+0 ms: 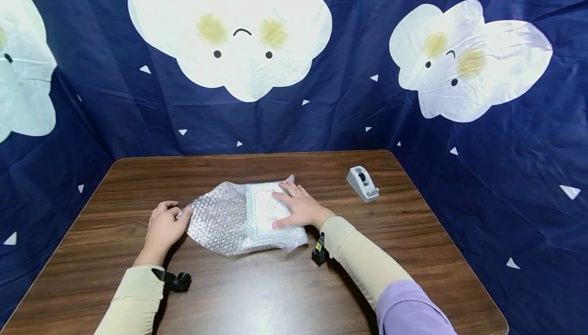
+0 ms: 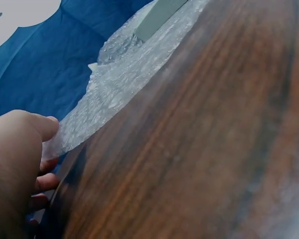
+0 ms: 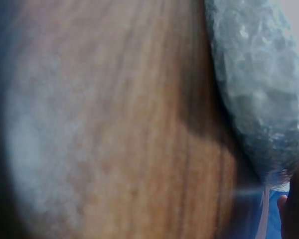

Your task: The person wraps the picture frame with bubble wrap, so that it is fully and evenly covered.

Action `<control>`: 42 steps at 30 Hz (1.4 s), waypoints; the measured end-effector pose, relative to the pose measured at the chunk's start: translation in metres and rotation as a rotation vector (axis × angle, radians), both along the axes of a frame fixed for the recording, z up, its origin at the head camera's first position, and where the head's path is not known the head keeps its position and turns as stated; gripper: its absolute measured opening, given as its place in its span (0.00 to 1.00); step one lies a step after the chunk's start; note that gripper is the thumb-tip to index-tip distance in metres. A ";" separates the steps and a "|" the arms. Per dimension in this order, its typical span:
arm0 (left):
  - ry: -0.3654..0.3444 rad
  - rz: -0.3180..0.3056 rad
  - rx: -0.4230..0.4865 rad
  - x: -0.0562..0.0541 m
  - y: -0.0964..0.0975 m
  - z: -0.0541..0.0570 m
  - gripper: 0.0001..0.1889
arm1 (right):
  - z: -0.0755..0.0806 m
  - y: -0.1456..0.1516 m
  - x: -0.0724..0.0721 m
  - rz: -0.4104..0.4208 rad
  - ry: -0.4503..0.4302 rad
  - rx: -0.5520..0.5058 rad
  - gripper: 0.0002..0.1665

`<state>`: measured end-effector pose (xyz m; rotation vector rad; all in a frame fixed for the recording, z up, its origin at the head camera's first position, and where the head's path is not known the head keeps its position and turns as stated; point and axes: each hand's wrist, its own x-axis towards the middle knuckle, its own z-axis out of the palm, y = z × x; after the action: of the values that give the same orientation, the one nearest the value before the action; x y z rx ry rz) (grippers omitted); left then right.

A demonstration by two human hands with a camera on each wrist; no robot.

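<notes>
A sheet of bubble wrap (image 1: 219,220) lies on the table, its right part folded around a flat, pale, box-like item (image 1: 264,207). At the sheet's left corner my left hand (image 1: 166,226) pinches the wrap between thumb and fingers. The left wrist view shows this corner of bubble wrap (image 2: 102,99) lifted slightly, with the item's pale green edge (image 2: 159,21) beyond. My right hand (image 1: 300,208) rests with spread fingers on top of the wrapped item. In the right wrist view, the padded side of the bubble wrap (image 3: 264,84) fills the right; only a sliver of hand shows.
A white tape dispenser (image 1: 363,184) stands at the back right of the brown wooden table (image 1: 257,294). Dark blue cloth (image 1: 358,28) printed with white clouds hangs behind and on both sides. A black wrist camera (image 1: 176,281) is strapped to each sleeve.
</notes>
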<state>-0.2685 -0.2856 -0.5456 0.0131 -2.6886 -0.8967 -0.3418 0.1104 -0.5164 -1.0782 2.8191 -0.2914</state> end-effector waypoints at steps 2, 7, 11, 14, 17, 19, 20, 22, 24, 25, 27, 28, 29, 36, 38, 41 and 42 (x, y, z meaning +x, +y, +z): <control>0.014 -0.004 0.040 -0.002 0.000 -0.001 0.25 | -0.001 0.000 -0.001 0.000 0.001 0.002 0.59; 0.062 -0.030 0.156 -0.005 0.000 0.000 0.24 | -0.002 0.001 -0.003 -0.001 -0.003 -0.001 0.60; 0.099 -0.031 0.218 -0.007 0.002 0.001 0.24 | -0.002 0.001 -0.003 -0.004 -0.005 0.005 0.60; 0.121 -0.028 0.269 -0.009 0.005 0.005 0.24 | -0.001 0.001 -0.003 -0.002 -0.002 0.004 0.60; 0.127 -0.028 0.314 -0.010 0.008 0.012 0.27 | -0.001 0.000 -0.003 0.000 0.001 0.000 0.60; 0.121 -0.025 0.338 -0.010 0.011 0.018 0.27 | -0.002 0.000 -0.003 0.000 0.003 0.002 0.60; 0.120 -0.023 0.344 -0.010 0.013 0.021 0.27 | -0.002 0.000 -0.003 -0.001 0.003 0.005 0.60; 0.117 -0.024 0.352 -0.011 0.016 0.027 0.28 | -0.003 0.000 -0.003 -0.005 0.002 0.009 0.60; 0.121 -0.028 0.349 -0.012 0.018 0.032 0.28 | -0.003 0.000 -0.003 -0.008 0.000 0.010 0.60; 0.125 -0.031 0.344 -0.012 0.020 0.035 0.27 | -0.003 0.000 -0.003 -0.010 -0.005 0.006 0.60; 0.135 -0.041 0.337 -0.013 0.022 0.039 0.27 | -0.003 0.000 -0.003 -0.011 -0.006 0.006 0.60; 0.141 -0.046 0.335 -0.013 0.023 0.041 0.27 | -0.003 0.000 -0.003 -0.011 -0.006 0.005 0.60; 0.147 -0.051 0.335 -0.014 0.025 0.043 0.27 | -0.003 0.000 -0.003 -0.012 -0.005 0.007 0.60; 0.168 -0.102 0.337 -0.015 0.034 0.057 0.26 | -0.002 -0.001 -0.002 -0.013 -0.016 0.011 0.60; 0.166 -0.114 0.326 -0.015 0.037 0.062 0.26 | -0.002 -0.001 -0.001 -0.016 -0.019 0.014 0.60; 0.161 -0.132 0.320 -0.015 0.042 0.069 0.25 | -0.001 -0.001 -0.001 -0.019 -0.015 0.022 0.60; 0.159 -0.138 0.320 -0.015 0.044 0.071 0.24 | 0.000 -0.001 0.000 -0.018 -0.011 0.024 0.60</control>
<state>-0.2836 -0.2418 -0.4744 -0.1679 -2.3980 -1.3036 -0.3421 0.1092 -0.5167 -1.0433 2.8167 -0.2643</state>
